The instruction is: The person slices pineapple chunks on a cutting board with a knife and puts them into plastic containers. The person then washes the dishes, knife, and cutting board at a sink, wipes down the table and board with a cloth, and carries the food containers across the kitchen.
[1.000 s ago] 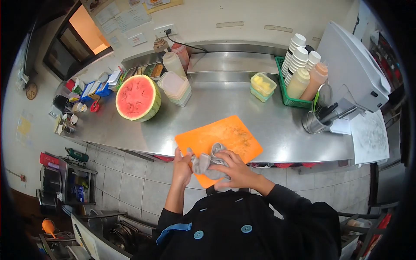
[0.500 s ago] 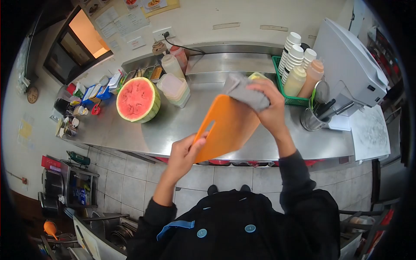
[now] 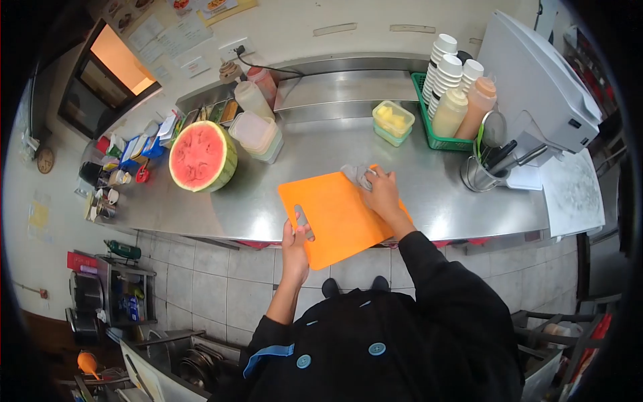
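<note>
An orange cutting board (image 3: 338,218) is held over the front of the steel counter, its broad face turned up toward me. My left hand (image 3: 295,248) grips its left edge, with fingers showing through the handle slot. On the board's far right part, my right hand (image 3: 384,194) presses a grey cloth (image 3: 358,175) against the surface, fingers closed round it. Beyond the board stands a small clear container (image 3: 394,119) with yellow chunks inside. To the left, a halved watermelon (image 3: 199,157) rests with its red cut face showing.
Stacked lidded containers (image 3: 258,136) stand beside the watermelon. A green basket (image 3: 449,142) holds white cups and sauce bottles at the back right. Next to it is a metal utensil holder (image 3: 481,175). The steel counter (image 3: 254,208) ends above a tiled floor.
The board has swung from a steep tilt to a flatter pose, its face now toward me. My right hand and the cloth have moved down and left, uncovering the container of yellow chunks.
</note>
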A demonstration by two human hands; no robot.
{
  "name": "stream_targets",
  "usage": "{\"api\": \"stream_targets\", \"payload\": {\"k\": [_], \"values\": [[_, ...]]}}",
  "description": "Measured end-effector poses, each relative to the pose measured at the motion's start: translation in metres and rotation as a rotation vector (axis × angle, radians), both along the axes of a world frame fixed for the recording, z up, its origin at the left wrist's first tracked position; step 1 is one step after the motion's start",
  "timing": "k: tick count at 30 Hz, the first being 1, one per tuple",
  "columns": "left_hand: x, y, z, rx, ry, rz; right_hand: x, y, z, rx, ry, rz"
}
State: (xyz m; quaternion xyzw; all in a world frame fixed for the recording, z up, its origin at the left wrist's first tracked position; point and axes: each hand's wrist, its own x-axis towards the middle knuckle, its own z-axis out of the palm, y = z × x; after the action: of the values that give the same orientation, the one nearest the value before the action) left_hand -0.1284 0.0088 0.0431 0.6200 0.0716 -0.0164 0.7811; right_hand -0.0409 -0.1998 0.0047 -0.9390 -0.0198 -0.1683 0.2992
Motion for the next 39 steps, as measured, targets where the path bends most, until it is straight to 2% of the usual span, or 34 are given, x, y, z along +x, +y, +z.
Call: {"api": "stream_targets", "payload": {"k": [1,4,5,7,8,10,14,16,17,18,19,20,21,22,24,26,28,31,32,33,35,36,38,39], "values": [[0.003,-0.001,-0.007,-0.096,0.027,0.014,0.003,0.0,0.001,-0.028,0.032,0.008],[0.008,0.004,-0.018,-0.234,0.099,-0.045,-0.018,0.063,0.028,0.029,-0.119,0.259],[0.01,0.005,-0.01,-0.236,0.105,-0.048,-0.04,0.077,0.05,0.045,-0.145,0.343],[0.017,0.009,0.014,-0.42,0.21,-0.04,-0.071,0.085,0.064,-0.006,-0.249,0.553],[0.018,0.011,0.014,-0.419,0.209,-0.047,-0.081,0.079,0.067,-0.008,-0.251,0.547],[0.014,0.011,0.008,-0.496,0.289,-0.063,-0.098,0.054,0.068,-0.041,-0.084,0.743],[0.006,-0.013,-0.007,-0.383,0.269,-0.035,-0.102,0.028,0.078,-0.126,0.027,0.903],[0.002,-0.019,0.003,-0.375,0.264,-0.046,-0.099,0.027,0.086,0.145,0.049,1.005],[0.0,-0.026,0.017,-0.494,0.3,-0.014,-0.094,0.03,0.088,0.145,0.046,1.002],[-0.002,-0.032,0.023,-0.613,0.336,0.02,-0.089,0.037,0.089,0.203,-0.114,0.798],[-0.005,-0.026,0.004,-0.612,0.339,0.017,-0.086,0.038,0.088,0.257,-0.266,0.588],[-0.008,-0.013,-0.03,-0.458,0.247,-0.126,-0.08,0.035,0.073,0.257,-0.268,0.584],[-0.008,-0.007,-0.048,-0.299,0.152,-0.268,-0.07,0.033,0.047,0.125,-0.294,0.463],[-0.009,-0.013,-0.044,-0.293,0.153,-0.276,-0.061,0.03,0.025,-0.005,-0.316,0.338],[-0.016,-0.037,-0.026,-0.367,0.183,-0.017,-0.042,-0.01,0.002,-0.145,-0.182,0.217],[-0.024,-0.042,-0.019,-0.354,0.199,0.01,-0.013,-0.059,-0.029,-0.128,-0.083,-0.061],[-0.024,-0.041,-0.014,-0.275,0.171,0.006,-0.006,-0.096,-0.026,-0.218,0.014,-0.269],[-0.021,-0.046,0.0,-0.217,0.145,0.107,-0.011,-0.067,-0.05,-0.072,-0.097,-0.163],[-0.018,-0.047,0.002,-0.22,0.146,0.109,-0.036,-0.04,-0.02,-0.185,-0.212,-0.054],[-0.014,-0.045,0.003,-0.205,0.106,0.119,-0.06,-0.02,-0.003,-0.112,-0.277,0.09],[-0.005,-0.032,0.002,-0.144,0.054,0.163,-0.106,0.017,0.012,0.398,-0.128,0.346],[-0.001,-0.029,0.009,-0.131,0.062,0.165,-0.124,0.017,0.044,0.126,-0.203,0.48],[0.016,-0.028,0.034,-0.098,-0.041,0.365,-0.114,0.007,0.039,0.119,-0.222,0.46],[0.021,-0.024,0.05,-0.102,-0.046,0.364,-0.106,-0.004,0.035,0.097,-0.239,0.446]]}}
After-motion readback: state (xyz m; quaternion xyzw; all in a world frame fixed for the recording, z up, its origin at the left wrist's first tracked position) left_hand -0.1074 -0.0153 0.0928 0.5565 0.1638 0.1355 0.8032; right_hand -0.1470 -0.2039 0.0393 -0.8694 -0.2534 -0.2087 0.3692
